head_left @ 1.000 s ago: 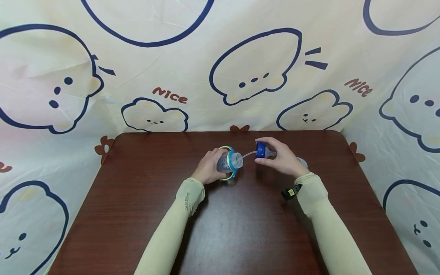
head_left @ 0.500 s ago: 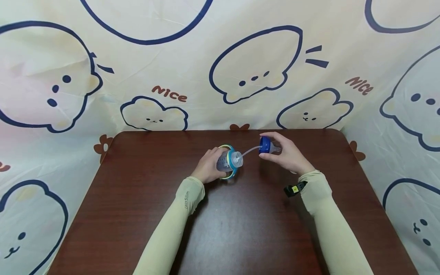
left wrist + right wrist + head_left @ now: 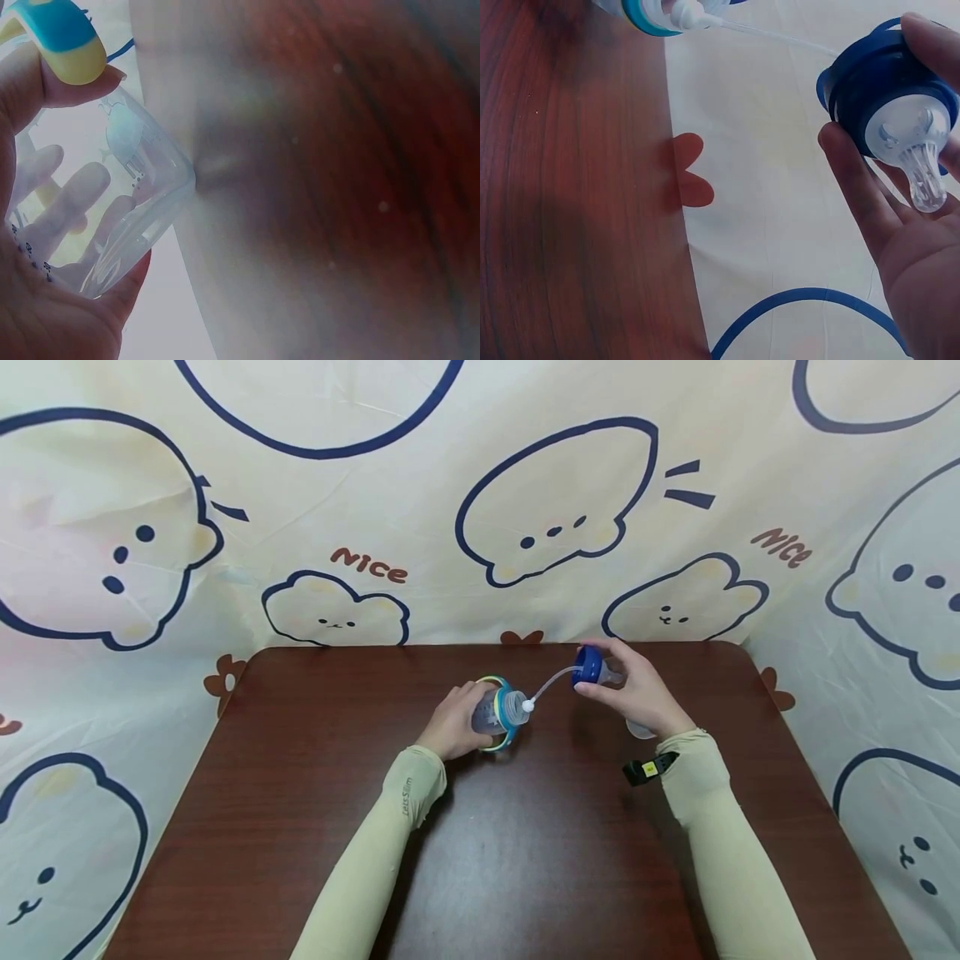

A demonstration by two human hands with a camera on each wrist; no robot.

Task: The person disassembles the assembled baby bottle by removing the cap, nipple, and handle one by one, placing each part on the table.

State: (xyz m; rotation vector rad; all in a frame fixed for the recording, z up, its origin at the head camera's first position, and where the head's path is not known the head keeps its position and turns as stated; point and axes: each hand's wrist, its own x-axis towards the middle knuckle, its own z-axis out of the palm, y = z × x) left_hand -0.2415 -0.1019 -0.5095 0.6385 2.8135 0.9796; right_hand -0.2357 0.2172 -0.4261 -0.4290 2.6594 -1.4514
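My left hand (image 3: 456,724) grips a clear baby bottle (image 3: 486,717), tilted with its uncapped mouth facing right. A blue and yellow handle ring (image 3: 511,718) surrounds its neck; in the left wrist view the fingers show through the clear bottle wall (image 3: 161,199). Between thumb and fingers, my right hand (image 3: 642,697) holds the blue bottle collar (image 3: 587,666), up and to the right of the bottle. A clear nipple (image 3: 924,165) points out of the collar. From its other side a thin straw (image 3: 555,680) curves down to a white weighted end (image 3: 528,705), right at the bottle's mouth.
On the brown wooden table (image 3: 480,860), a clear round piece (image 3: 640,729) lies partly hidden behind the right hand. Printed cloth (image 3: 435,510) with cartoon faces hangs along the table's back and sides. A black strap device (image 3: 648,768) sits at the right wrist.
My right hand has moved up and to the right with the collar, drawing the straw's white end out to the bottle's mouth. The left hand and bottle have stayed almost still.
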